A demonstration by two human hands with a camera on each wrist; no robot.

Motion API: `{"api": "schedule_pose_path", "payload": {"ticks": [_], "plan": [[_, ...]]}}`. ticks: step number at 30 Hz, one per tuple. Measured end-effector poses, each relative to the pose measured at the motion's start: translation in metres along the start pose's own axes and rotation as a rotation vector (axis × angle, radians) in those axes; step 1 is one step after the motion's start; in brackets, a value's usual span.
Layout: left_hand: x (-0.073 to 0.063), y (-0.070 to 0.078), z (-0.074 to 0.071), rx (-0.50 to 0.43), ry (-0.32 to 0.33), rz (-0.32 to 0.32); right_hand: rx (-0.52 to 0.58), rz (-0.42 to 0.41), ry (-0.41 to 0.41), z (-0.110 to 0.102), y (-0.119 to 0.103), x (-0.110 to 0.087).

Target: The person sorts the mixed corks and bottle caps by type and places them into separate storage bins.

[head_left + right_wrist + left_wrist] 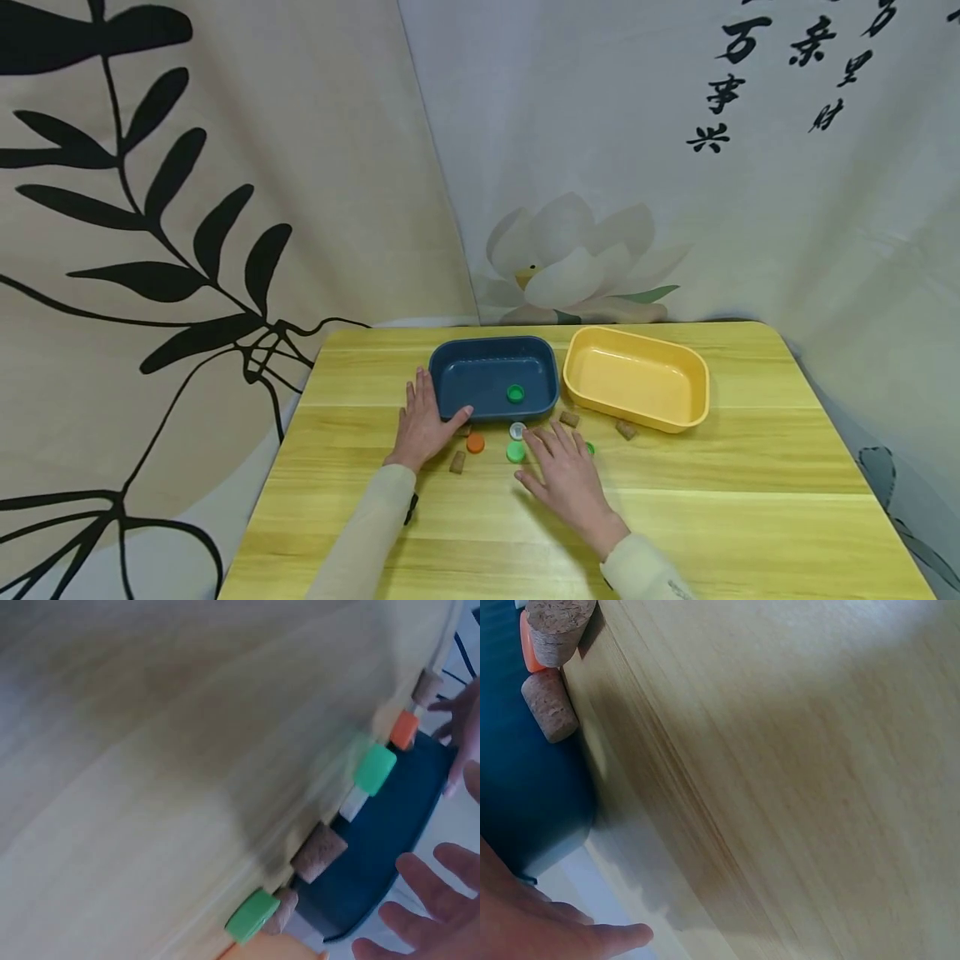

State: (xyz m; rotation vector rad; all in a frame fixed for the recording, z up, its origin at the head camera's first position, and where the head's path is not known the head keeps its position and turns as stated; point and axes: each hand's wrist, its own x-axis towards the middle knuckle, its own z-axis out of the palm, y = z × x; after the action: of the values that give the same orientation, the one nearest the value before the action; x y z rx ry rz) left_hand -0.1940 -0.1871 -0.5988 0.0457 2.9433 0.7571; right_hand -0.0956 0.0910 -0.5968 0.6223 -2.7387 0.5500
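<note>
My left hand (423,425) rests at the front left corner of a dark blue tray (491,412), fingers straight along its side, thumb at the front rim. One green bottle cap (515,393) lies inside that tray. In front of it are an orange bottle cap (476,442), a white bottle cap (517,430), a light green bottle cap (515,452) and several corks (457,462). My right hand (566,479) hovers over the table beside these caps, fingers spread and holding nothing. Another green bottle cap (251,916) is partly hidden behind it in the head view.
A yellow tray (637,410) stands right of the blue one, with a cork (626,429) by its front edge and another cork (569,419) between the trays. Both trays sit near the back edge of the wooden table (720,508). Printed cloth hangs behind.
</note>
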Motion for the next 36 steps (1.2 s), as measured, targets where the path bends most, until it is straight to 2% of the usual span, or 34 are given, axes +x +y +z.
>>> {"api": "schedule_pose_path", "payload": {"ticks": [5,12,20,29,36], "plan": [[0.0,0.001,0.001,0.011,0.02,0.01,-0.069,-0.022,-0.038,0.01,-0.006,0.005],[-0.001,0.002,0.001,0.019,0.024,0.004,-0.141,-0.042,-0.038,0.023,-0.01,0.011],[-0.002,0.003,0.001,0.005,0.036,0.01,-0.198,-0.028,-0.083,0.029,-0.014,0.017],[-0.001,0.002,0.001,0.012,0.033,0.006,-0.173,-0.049,-0.048,0.032,-0.014,0.014],[0.0,0.001,0.001,0.015,0.027,0.005,-0.155,-0.083,-0.025,0.027,-0.015,0.011]]}}
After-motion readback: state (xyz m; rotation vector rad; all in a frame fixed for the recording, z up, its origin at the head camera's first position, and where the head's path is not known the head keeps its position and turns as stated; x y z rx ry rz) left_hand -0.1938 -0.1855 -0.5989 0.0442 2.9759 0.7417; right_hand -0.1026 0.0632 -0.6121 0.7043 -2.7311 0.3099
